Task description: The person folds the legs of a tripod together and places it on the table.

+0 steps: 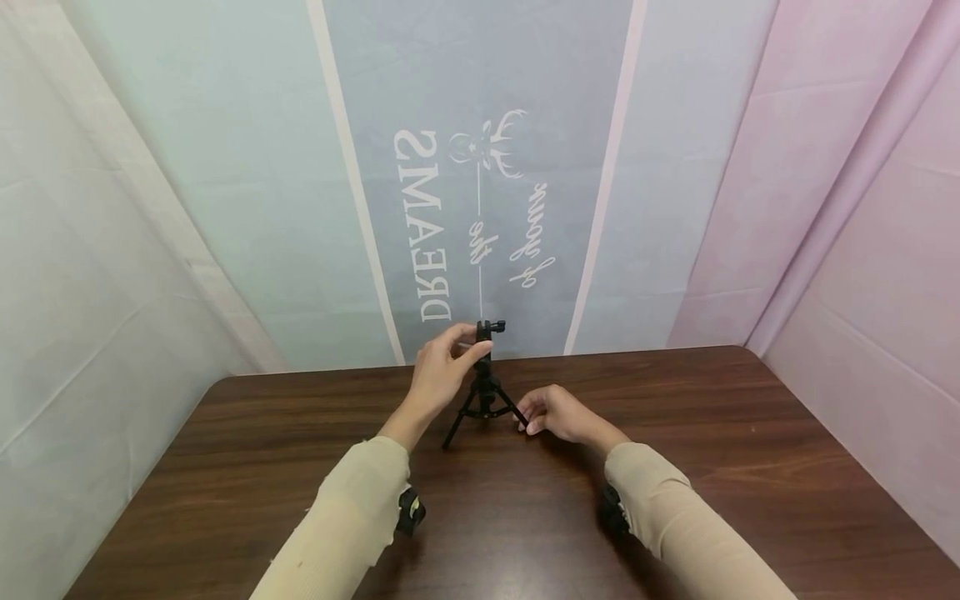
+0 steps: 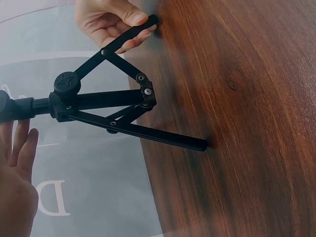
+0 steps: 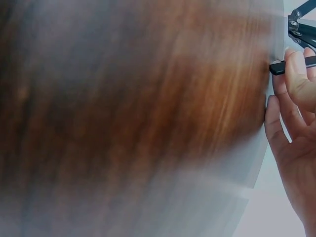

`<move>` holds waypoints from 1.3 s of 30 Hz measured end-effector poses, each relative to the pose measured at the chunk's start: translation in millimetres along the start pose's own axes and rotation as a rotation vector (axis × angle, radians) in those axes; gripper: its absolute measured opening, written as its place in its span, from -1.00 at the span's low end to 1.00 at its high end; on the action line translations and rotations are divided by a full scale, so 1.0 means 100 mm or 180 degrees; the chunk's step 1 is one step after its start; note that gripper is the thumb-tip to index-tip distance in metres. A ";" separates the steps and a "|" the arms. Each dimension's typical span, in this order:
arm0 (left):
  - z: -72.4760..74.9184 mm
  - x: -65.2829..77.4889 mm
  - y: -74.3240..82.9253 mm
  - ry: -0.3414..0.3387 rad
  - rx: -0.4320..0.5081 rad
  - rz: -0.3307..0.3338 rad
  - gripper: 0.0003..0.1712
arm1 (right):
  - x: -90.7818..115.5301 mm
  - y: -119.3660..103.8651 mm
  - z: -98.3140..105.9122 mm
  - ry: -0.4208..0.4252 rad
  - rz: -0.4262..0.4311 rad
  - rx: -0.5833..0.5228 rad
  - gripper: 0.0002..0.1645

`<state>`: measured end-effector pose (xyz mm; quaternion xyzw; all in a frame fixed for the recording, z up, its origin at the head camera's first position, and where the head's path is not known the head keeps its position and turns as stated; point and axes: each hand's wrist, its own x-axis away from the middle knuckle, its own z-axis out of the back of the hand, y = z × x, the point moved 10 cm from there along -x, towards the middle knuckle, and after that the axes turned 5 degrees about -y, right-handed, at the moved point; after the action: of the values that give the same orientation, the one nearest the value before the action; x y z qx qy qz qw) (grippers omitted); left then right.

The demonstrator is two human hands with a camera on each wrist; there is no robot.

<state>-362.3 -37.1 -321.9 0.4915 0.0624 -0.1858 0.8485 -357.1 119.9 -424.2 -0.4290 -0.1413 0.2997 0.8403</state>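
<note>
A small black tripod (image 1: 486, 392) stands upright near the back of the table with its legs spread. My left hand (image 1: 438, 371) grips its upper part, just under the head with a side knob. In the left wrist view the tripod (image 2: 108, 100) shows a round star-marked knob and hinged braces between its legs. My right hand (image 1: 561, 414) pinches the lower end of the right leg between thumb and fingers. That pinch also shows in the right wrist view, where the right hand (image 3: 296, 118) holds the leg close to its tip.
The brown wooden table (image 1: 510, 517) reaches back to a hanging cloth (image 1: 480, 67) with mirrored lettering, close behind the tripod. Pale cloth walls (image 1: 885, 250) stand on both sides. Dark devices are strapped at both wrists.
</note>
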 end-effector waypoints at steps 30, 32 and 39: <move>0.04 -0.02 -0.01 0.0048 0.0022 -0.0020 -0.48 | -0.09 0.01 0.05 0.0232 -0.0121 0.0019 -0.83; 0.04 -0.03 0.00 0.0047 0.0031 -0.0027 -0.48 | -0.09 0.02 0.06 0.0250 -0.0125 0.0008 -0.83; 0.04 -0.02 -0.03 0.0036 0.0028 0.0013 -0.44 | -0.12 0.06 0.04 0.0233 -0.0171 -0.0013 -0.84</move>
<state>-365.5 -41.4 -321.5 0.4964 0.0654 -0.1816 0.8464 -371.2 117.5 -426.8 -0.4375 -0.1225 0.2609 0.8518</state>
